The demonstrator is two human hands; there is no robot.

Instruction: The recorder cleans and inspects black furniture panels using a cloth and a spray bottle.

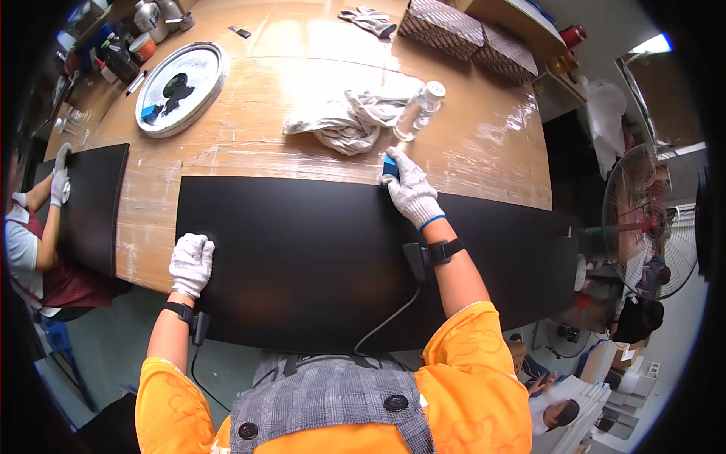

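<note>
A long black panel lies flat in front of me along the table's near side. My right hand, in a white knitted glove, pinches a small blue block at the panel's far edge. My left hand, gloved the same way, is closed in a fist at the panel's left edge; its palm side is hidden, so whatever it may hold does not show. Just beyond my right hand stands a clear bottle with a white cap, beside a crumpled whitish cloth.
A round white lid bears a black smear and another blue block. Bottles crowd the far left corner. Gloves and patterned boxes lie at the back. At left, a co-worker's gloved hands touch another black panel. A fan stands right.
</note>
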